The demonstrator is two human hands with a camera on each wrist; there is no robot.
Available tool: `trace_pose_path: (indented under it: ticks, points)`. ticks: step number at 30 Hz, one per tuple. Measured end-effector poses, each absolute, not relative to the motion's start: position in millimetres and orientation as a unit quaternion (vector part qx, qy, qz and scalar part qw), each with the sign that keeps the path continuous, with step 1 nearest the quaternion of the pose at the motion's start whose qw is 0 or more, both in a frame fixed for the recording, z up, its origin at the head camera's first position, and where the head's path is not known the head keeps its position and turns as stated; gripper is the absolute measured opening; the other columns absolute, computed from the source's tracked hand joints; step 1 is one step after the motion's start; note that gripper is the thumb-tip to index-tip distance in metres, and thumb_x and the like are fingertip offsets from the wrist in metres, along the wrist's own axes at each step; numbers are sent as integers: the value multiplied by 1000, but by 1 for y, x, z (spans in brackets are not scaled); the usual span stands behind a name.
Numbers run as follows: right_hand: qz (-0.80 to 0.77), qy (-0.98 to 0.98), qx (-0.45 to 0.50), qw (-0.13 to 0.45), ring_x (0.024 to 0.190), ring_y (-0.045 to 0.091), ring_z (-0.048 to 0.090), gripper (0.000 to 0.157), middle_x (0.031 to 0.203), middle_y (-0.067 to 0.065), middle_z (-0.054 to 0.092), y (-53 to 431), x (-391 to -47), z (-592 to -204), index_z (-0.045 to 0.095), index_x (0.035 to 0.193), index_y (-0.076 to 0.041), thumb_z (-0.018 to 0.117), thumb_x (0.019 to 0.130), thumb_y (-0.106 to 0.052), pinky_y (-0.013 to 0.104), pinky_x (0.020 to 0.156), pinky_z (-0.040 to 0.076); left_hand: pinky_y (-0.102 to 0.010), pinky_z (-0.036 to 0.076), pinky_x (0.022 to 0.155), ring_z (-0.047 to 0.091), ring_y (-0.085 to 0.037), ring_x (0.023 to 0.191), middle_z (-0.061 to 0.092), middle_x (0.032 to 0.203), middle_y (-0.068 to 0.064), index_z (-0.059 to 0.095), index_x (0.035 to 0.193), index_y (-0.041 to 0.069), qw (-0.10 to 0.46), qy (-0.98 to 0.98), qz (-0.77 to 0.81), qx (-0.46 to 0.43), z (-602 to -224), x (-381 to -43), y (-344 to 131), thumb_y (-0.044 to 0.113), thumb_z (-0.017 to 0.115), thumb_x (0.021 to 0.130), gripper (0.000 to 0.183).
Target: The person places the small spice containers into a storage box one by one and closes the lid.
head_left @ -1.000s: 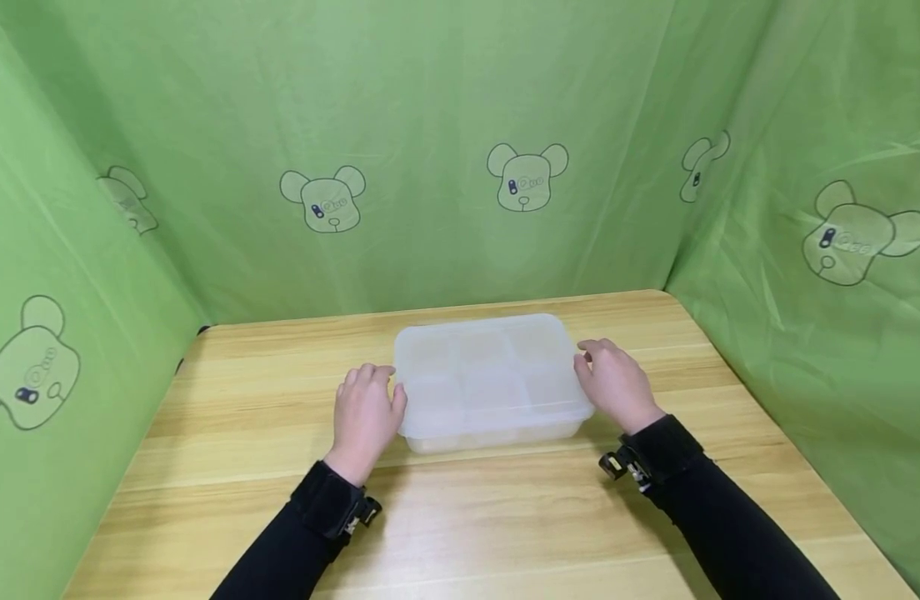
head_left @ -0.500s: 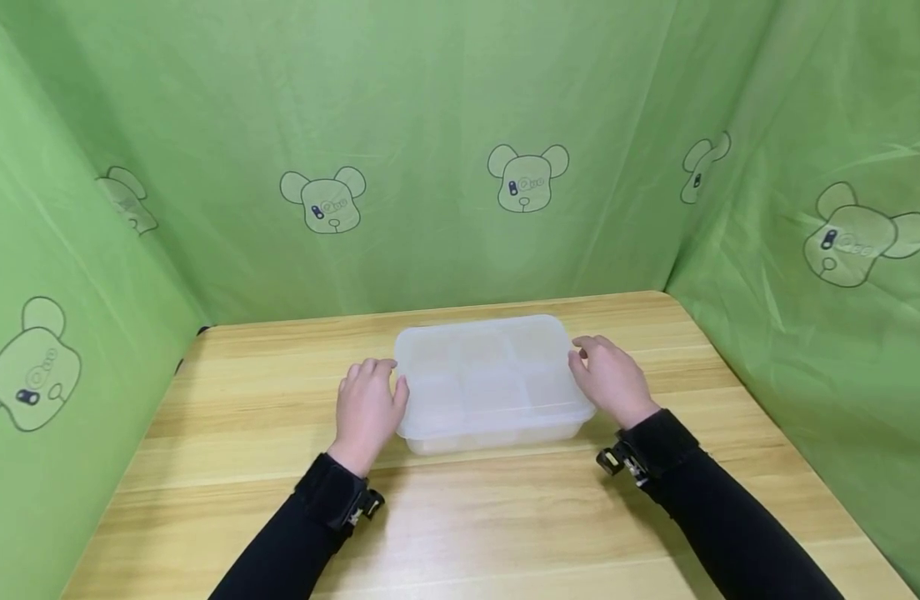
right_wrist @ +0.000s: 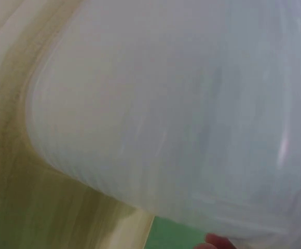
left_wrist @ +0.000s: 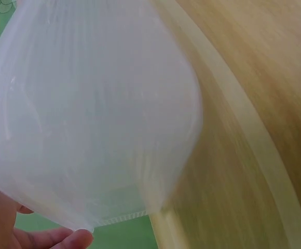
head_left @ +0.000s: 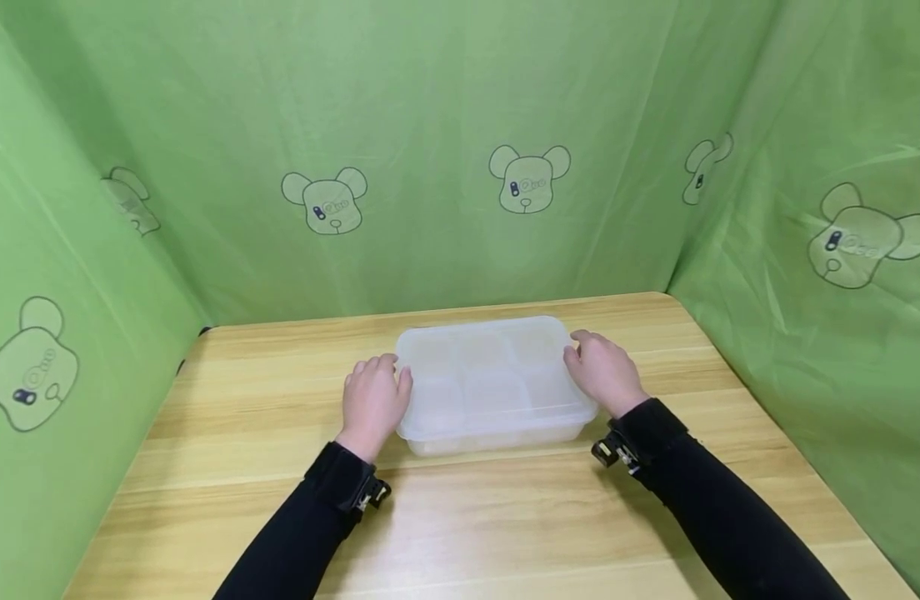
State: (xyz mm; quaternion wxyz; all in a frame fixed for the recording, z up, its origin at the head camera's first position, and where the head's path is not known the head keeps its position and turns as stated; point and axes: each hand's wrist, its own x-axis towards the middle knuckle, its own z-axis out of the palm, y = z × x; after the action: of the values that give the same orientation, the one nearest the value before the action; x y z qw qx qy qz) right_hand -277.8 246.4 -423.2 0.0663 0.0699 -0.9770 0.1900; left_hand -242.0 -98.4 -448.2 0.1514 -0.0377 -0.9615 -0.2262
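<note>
A translucent white plastic storage box (head_left: pixel 497 433) sits on the wooden table with its lid (head_left: pixel 493 358) on. Pale compartments or smaller boxes show faintly through the lid. At the box's left end, my left hand (head_left: pixel 373 400) grips the lid's edge, thumb near its top. Its fingertips (left_wrist: pixel 80 238) meet the rim's corner in the left wrist view. My right hand (head_left: pixel 606 371) holds the opposite end of the lid, thumb and index finger at the rim. Only the reddish fingertips (right_wrist: pixel 215 241) show below the box in the right wrist view; the other fingers are hidden.
The wooden table (head_left: pixel 460 533) extends around the box. A green cloth (head_left: pixel 430 100) with printed bear faces encloses the back and both sides. Small cameras on black bands (head_left: pixel 347 483) sit on both wrists.
Both hands have crept inward and slightly away from the body along the box's ends, fingers settling closer on the rim. The box has stayed almost in place.
</note>
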Motion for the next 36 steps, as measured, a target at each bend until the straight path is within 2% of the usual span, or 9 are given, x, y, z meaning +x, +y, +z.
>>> trace_pose_path:
  ticks: [5, 13, 21, 30, 36]
  points:
    - [184, -980, 57, 53, 109, 51, 60, 47, 123, 34, 61, 246, -283, -427, 52, 135, 12, 42, 103, -23, 62, 90, 48, -47, 48, 85, 62, -35, 100, 71, 108, -15, 64, 124, -2, 144, -961, -234, -26, -449, -248, -96, 31, 54, 101, 42]
    - [172, -984, 39, 28, 108, 53, 59, 52, 124, 36, 59, 245, -288, -436, 51, 135, 11, 35, 106, -29, 63, 89, 48, -51, 50, 87, 64, -39, 101, 70, 115, -21, 61, 128, -5, 101, -971, -219, 1, -446, -252, -90, 32, 50, 103, 46]
    - [157, -987, 31, 6, 103, 53, 61, 54, 118, 36, 61, 244, -291, -437, 54, 131, 9, 29, 106, -31, 63, 82, 49, -50, 54, 75, 67, -40, 87, 70, 95, -23, 61, 117, -8, 63, -982, -178, 13, -445, -253, -87, 31, 40, 106, 46]
    - [150, -988, 19, -21, 102, 54, 60, 56, 114, 38, 60, 242, -290, -439, 47, 133, 11, 23, 106, -31, 63, 79, 50, -46, 55, 65, 68, -37, 79, 68, 90, -25, 41, 142, -11, -5, -984, -168, 55, -442, -258, -80, 34, 30, 107, 58]
    - [146, -989, 17, -30, 97, 53, 61, 54, 108, 37, 60, 239, -288, -438, 44, 132, 12, 21, 106, -30, 62, 77, 51, -45, 53, 61, 67, -37, 80, 67, 93, -25, 40, 143, -10, -28, -979, -189, 71, -445, -260, -80, 36, 27, 108, 59]
